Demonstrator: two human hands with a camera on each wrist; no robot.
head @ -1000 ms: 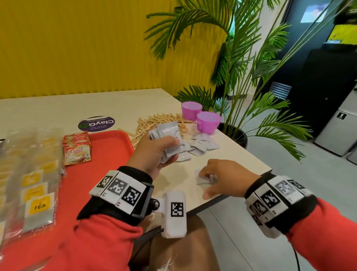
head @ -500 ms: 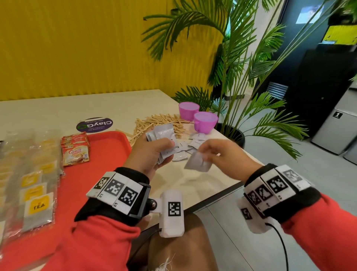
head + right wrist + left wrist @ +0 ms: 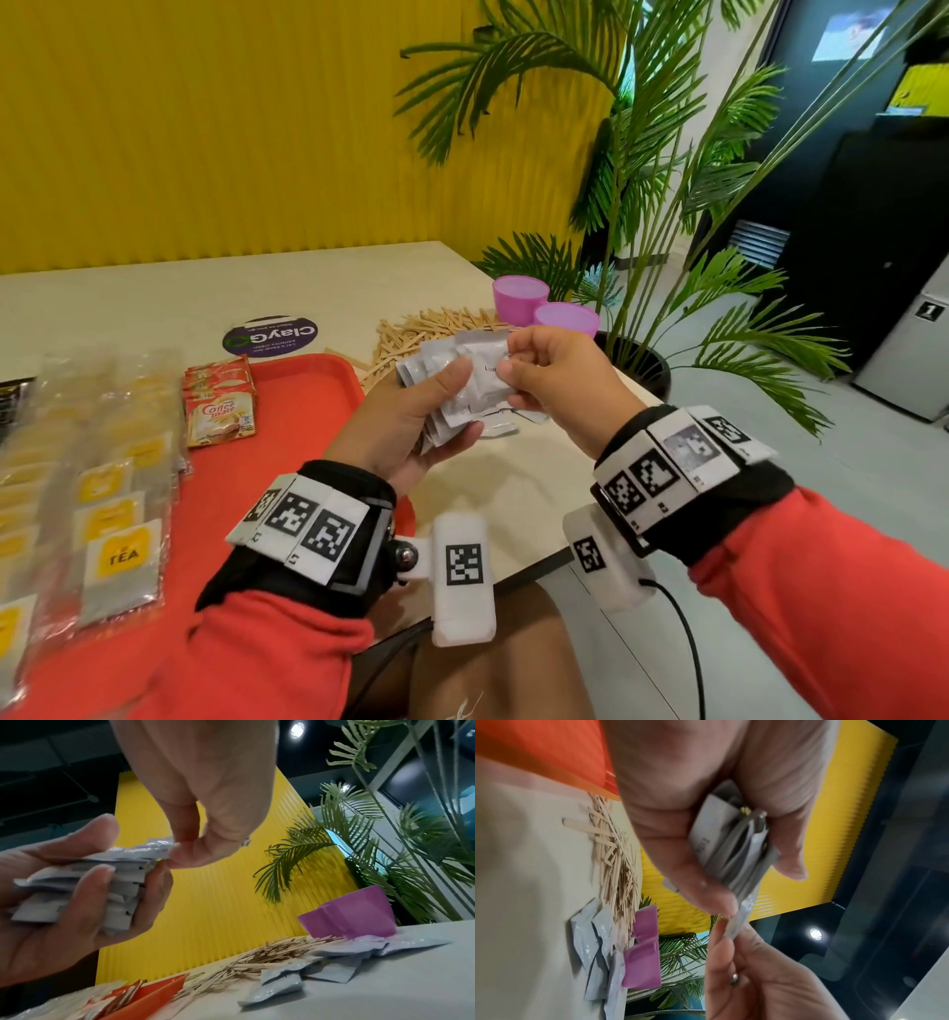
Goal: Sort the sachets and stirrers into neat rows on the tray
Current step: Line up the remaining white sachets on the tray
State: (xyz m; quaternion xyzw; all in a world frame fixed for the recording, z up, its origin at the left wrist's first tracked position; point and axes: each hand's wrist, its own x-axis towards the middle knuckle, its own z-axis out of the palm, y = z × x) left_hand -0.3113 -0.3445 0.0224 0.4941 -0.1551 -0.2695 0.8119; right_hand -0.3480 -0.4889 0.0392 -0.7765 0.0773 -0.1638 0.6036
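slippage looks the main risk: left hand (image 3: 411, 426) clamps a thick fan of grey sachets (image 3: 452, 380) above the table's near edge, right of the red tray (image 3: 308, 406), while right hand (image 3: 557, 380) pinches one more onto it; a loosened thumb could spill them.

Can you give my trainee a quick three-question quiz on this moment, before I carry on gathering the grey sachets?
1. True or false: the left hand grips a stack of grey sachets.
2. What is the right hand pinching? A) a wooden stirrer B) the top grey sachet of the stack C) a purple cup
3. Fill in: the wooden stirrers lie in a loose pile on the ____, beyond the red tray.

Key
1. True.
2. B.
3. Table; none are on the tray, which holds tea sachets and coffee sachets.
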